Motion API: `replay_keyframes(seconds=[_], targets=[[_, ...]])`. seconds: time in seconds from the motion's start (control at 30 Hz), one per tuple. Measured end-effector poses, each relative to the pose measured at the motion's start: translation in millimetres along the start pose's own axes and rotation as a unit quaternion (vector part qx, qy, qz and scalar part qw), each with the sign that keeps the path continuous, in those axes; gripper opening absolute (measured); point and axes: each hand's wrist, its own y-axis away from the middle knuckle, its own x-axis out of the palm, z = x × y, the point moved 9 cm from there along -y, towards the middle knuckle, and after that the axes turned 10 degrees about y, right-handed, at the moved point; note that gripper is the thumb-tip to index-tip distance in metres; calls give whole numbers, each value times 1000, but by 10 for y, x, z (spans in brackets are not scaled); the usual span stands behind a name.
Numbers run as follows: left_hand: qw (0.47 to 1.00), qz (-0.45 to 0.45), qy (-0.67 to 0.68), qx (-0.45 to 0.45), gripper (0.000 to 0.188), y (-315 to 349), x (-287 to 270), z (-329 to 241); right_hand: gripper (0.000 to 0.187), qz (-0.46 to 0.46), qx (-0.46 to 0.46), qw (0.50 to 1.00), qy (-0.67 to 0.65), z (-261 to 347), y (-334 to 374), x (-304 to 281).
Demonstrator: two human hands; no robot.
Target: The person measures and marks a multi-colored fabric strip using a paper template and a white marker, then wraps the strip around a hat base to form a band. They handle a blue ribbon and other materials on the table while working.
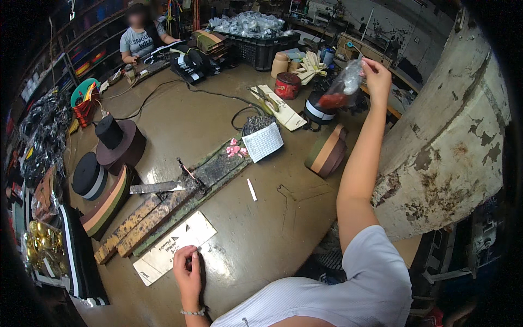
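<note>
Pinching a clear plastic bag at its upper edge between thumb and fingers of the right hand, seemingly to dangle it with the red contents low, in front of or above a black-and-white strap roll; cannot tell which. Resting the left hand, loosely curled with nothing visible in its grip, at the edge of a pale card, perhaps for steadiness.
</note>
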Motion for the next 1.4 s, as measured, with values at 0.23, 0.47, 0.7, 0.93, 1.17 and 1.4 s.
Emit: replay_keyframes(seconds=[0.23, 0.47, 0.7, 0.93, 1.17, 1.4], targets=[[999, -1, 27, -33, 13, -26, -25, 137, 17, -50, 126, 985, 102, -1737, -359, 492], [996, -1, 74, -41, 12, 15, -17, 206, 19, 83, 317, 926, 185, -3078, 31, 825], [989, -3, 98, -114, 15, 57, -41, 299, 62, 245, 350, 871, 244, -3112, -184, 861], [993, 1, 85, -84, 14, 58, -49, 218, 59, 192, 344, 875, 280, -3089, -270, 623], [906, -87, 362, -202, 17, -20, -49, -52, 42, -24, 264, 964, 32, -2362, -399, 638], [822, 133, 504, 232, 33, 152, -118, -2670, 29, -45, 98, 979, -175, -34, 595, 392]])
